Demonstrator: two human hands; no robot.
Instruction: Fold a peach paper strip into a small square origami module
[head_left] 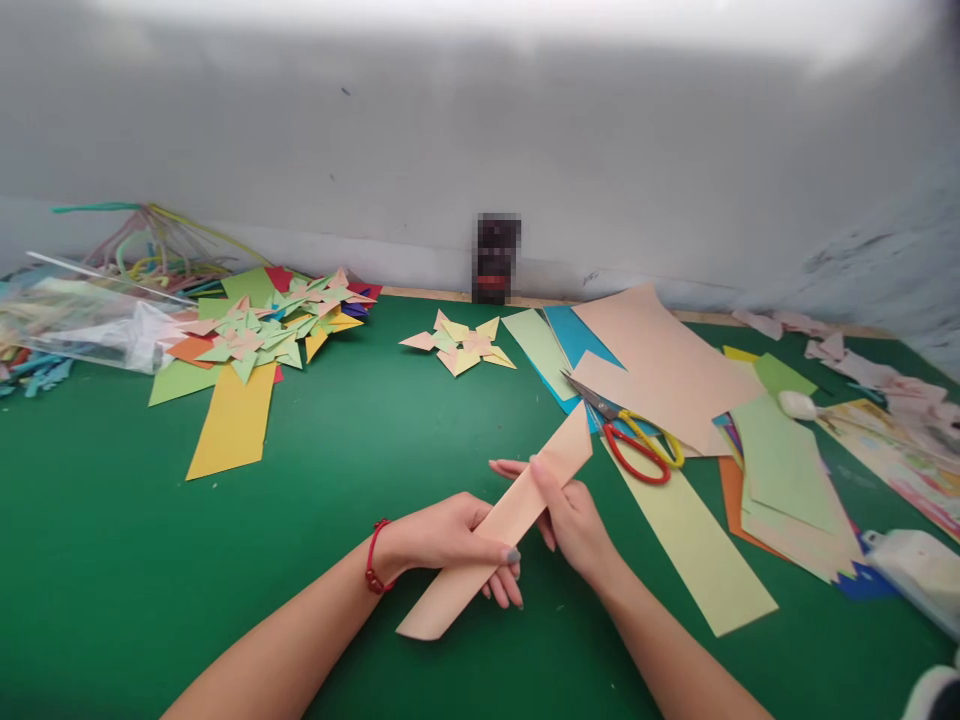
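Partly behind the left hand [454, 533], a peach paper strip [511, 516].

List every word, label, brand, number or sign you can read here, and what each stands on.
No text can be read.
Printed sheet at right: too blurred to read.
Dark object by the wall: pixelated, nothing legible.
Held paper strip: no print visible.

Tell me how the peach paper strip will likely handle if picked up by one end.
The peach paper strip is probably very light, since it looks thin. It may hold fairly straight, as its free upper end juts past the right hand without visible drooping. It would likely crease if squeezed hard, being only paper.
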